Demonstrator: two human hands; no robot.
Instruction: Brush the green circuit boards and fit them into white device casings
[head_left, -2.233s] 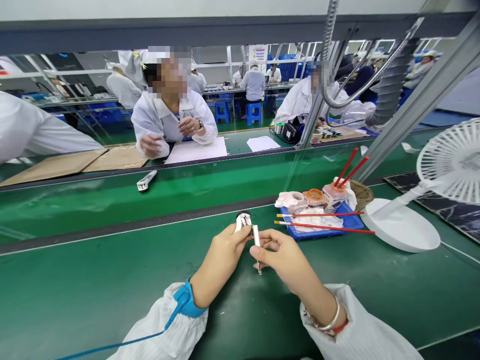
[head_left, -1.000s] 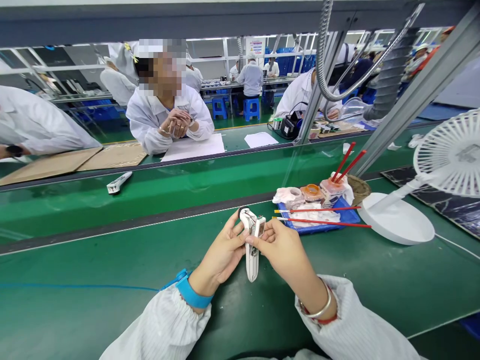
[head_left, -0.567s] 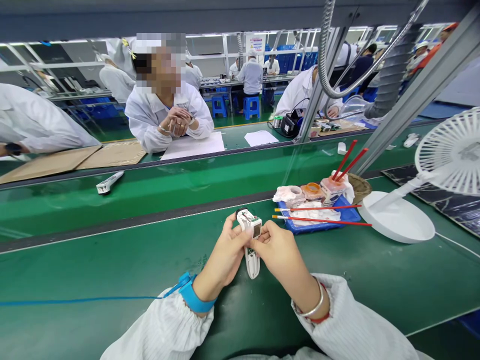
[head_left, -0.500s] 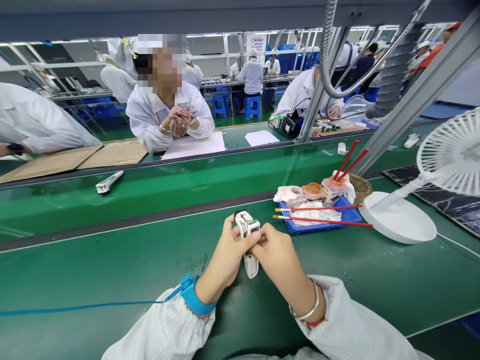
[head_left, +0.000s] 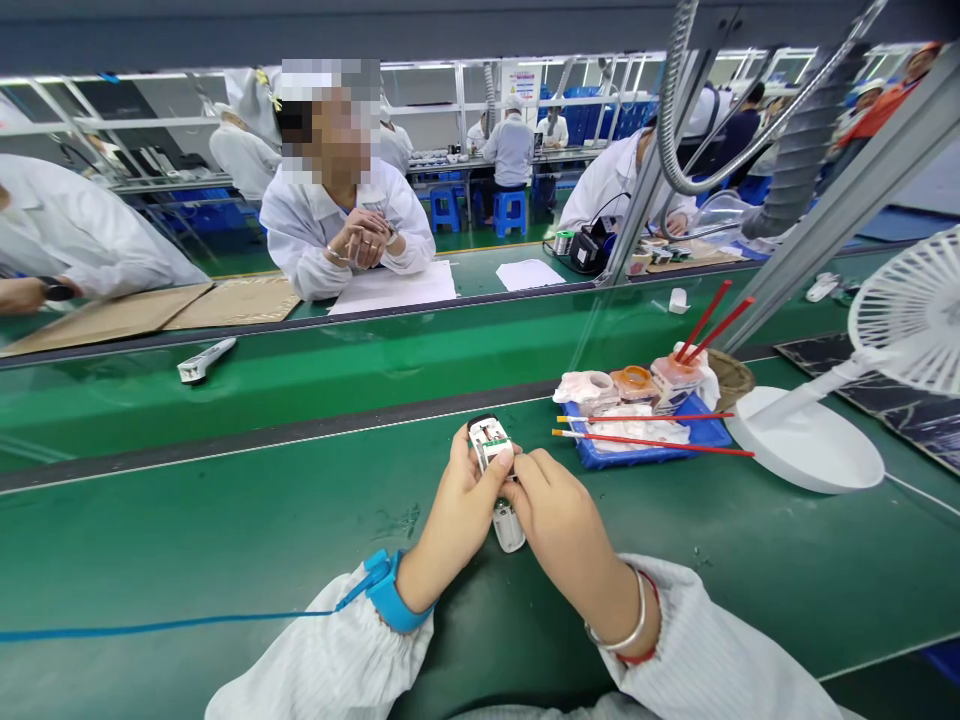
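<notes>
Between my hands is an opened white handheld device casing [head_left: 509,528], with a green circuit board and thin wires showing in its upper part. My left hand [head_left: 459,502] is closed around the left side of the casing, thumb laid across its front. On the right side, my right hand [head_left: 559,512] has its fingers pinched at the middle of the casing beside the left thumb. Those fingers cover whatever they grip there, and the exact contact is hidden. A blue wrist strap [head_left: 397,595] with a cord is on my left wrist.
To the right, a blue tray [head_left: 615,459] bears jars, white cloth and red-handled brushes [head_left: 660,445]. A white fan [head_left: 814,450] stands beyond it. Ahead, a similar white device [head_left: 206,361] lies on the green belt [head_left: 360,377]. Co-workers sit across the belt.
The casing has turned slightly in my hands, and its green board shows more plainly. My right fingers have shifted a little. The loose device on the belt has moved left.
</notes>
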